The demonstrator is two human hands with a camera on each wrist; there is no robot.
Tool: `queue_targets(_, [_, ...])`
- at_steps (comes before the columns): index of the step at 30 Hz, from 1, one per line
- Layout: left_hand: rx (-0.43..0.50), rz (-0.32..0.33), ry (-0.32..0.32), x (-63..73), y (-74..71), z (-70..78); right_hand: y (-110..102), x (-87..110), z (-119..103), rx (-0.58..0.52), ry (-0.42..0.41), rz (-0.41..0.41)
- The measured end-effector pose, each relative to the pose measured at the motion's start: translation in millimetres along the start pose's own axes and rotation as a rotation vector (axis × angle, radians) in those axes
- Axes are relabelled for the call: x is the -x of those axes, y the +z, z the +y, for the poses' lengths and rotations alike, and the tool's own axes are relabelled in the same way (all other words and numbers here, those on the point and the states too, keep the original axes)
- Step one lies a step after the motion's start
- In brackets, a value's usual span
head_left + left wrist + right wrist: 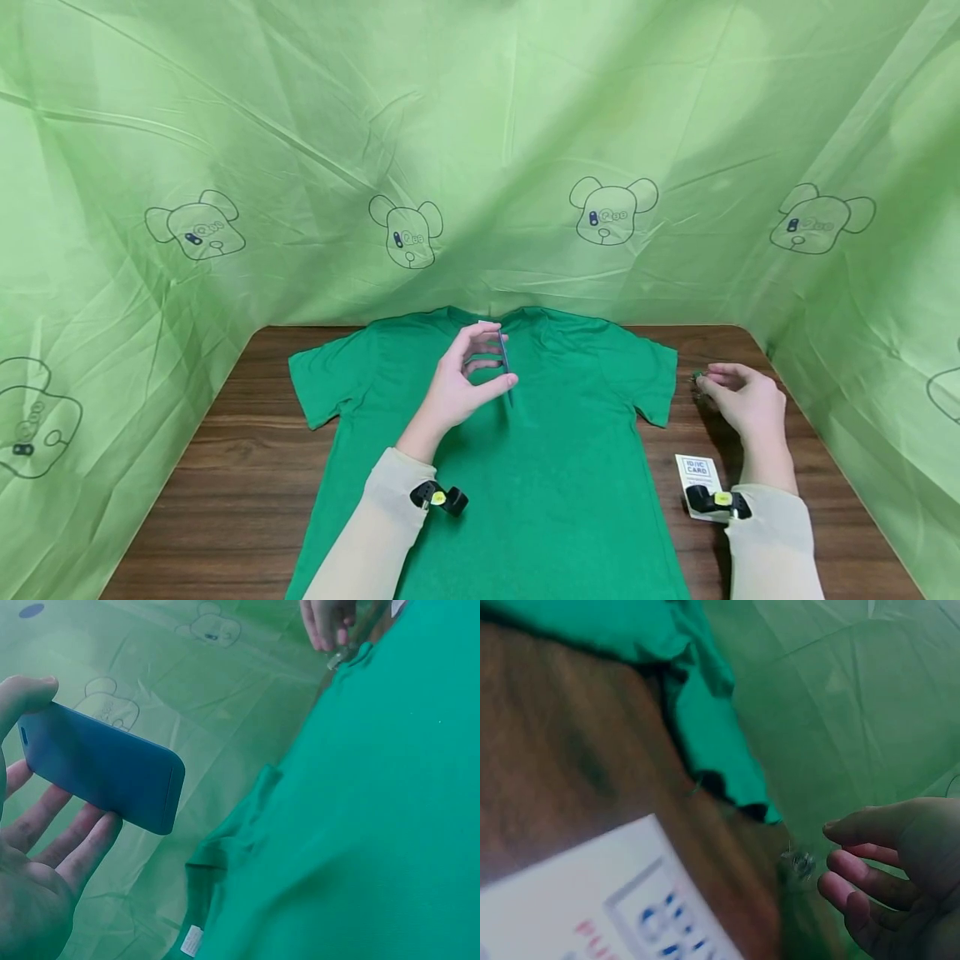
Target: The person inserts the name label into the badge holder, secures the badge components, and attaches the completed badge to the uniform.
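My left hand holds a thin blue card holder by its opposite long edges, thumb on one and fingertips on the other. It is a flat rounded rectangle with a small slot at one end, seen nearly edge-on in the head view, above a green T-shirt. My right hand is low over the wood at the right, beyond the shirt's sleeve. Just past its loosely bent fingertips lies a small clear and metallic piece, with a gap showing between thumb and forefinger in the right wrist view.
A white paper printed "ID/IC CARD" lies right of the shirt, partly under the right wrist camera. The shirt is spread flat on the dark wooden table, collar at the back. Green curtains with bear outlines enclose the back and sides.
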State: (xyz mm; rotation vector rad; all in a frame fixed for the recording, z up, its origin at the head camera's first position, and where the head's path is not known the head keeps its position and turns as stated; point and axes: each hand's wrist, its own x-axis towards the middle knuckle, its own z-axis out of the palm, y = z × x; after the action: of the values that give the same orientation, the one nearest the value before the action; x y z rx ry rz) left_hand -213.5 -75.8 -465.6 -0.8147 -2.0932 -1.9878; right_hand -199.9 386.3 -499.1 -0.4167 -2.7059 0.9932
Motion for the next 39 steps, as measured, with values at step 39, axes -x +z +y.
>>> queue_targets(39, [-0.38, -0.141, 0.128, 5.2, 25.2, 18.0, 63, 87.8, -188, -0.684, -0.248, -0.544])
